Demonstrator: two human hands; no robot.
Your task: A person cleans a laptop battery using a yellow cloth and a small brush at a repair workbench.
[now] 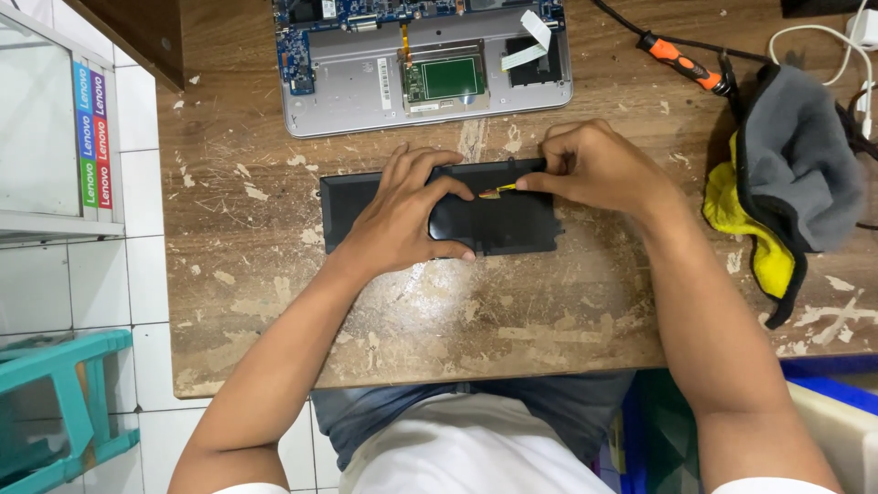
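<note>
The flat black battery pack (512,229) lies on the worn wooden table (512,320), its long axis running left to right across the person's front, parallel to the near edge of the opened laptop base (366,91) that sits just beyond it. The left hand (407,215) rests on top of the pack over its middle, fingers spread and curved, the thumb hooked over the near long edge and the fingertips reaching toward the far edge, so it bears down on the pack rather than gripping anything. The right hand (594,165) comes in from the right at the pack's far edge, its thumb and forefinger pressed together on a small yellowish strip (498,190) (it looks like a tape tab or thin connector tail; too small to tell which) that extends leftward from the fingertips toward the left hand's index finger. That strip lies along the pack's long axis, between the two hands, and the right hand is the one actually touching it; the left fingertips are just beside its free end. The uncovered right portion of the pack lies directly under and in front of the right hand. To the right, well apart from the pack, an orange-handled screwdriver (681,62) lies beside a grey and yellow cloth (796,165).
</note>
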